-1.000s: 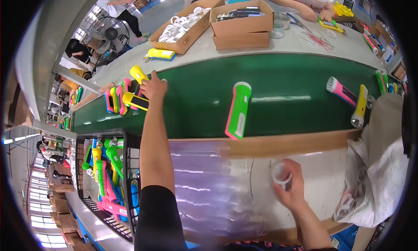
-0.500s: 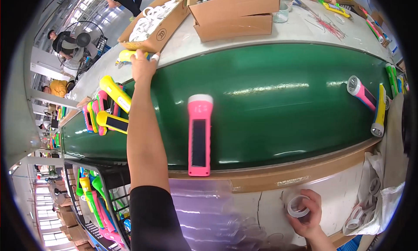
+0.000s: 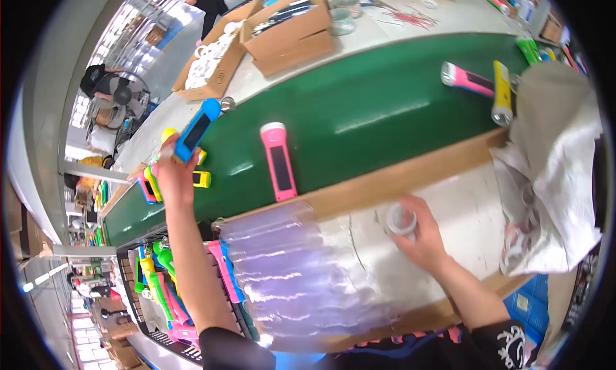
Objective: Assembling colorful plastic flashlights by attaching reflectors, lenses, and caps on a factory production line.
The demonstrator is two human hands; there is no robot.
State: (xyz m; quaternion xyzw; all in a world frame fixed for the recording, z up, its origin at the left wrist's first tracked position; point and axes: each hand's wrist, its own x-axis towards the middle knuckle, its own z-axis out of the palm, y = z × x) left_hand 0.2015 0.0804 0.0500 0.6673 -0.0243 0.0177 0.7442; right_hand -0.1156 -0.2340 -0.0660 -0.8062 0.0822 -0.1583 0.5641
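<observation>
The left fingers [image 3: 169, 149] pinch one blue flashlight [image 3: 196, 134] by its lower end, so a loosened hold could drop it onto the green belt [image 3: 359, 120] below. The right fingers [image 3: 421, 211] curl around one clear ring [image 3: 399, 222]; one pink flashlight [image 3: 279, 161] lies between both hands' fingers.

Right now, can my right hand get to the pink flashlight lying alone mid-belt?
Likely yes: the way over the tan border to the pink flashlight looks free, though the right hand holds a clear round piece.
</observation>
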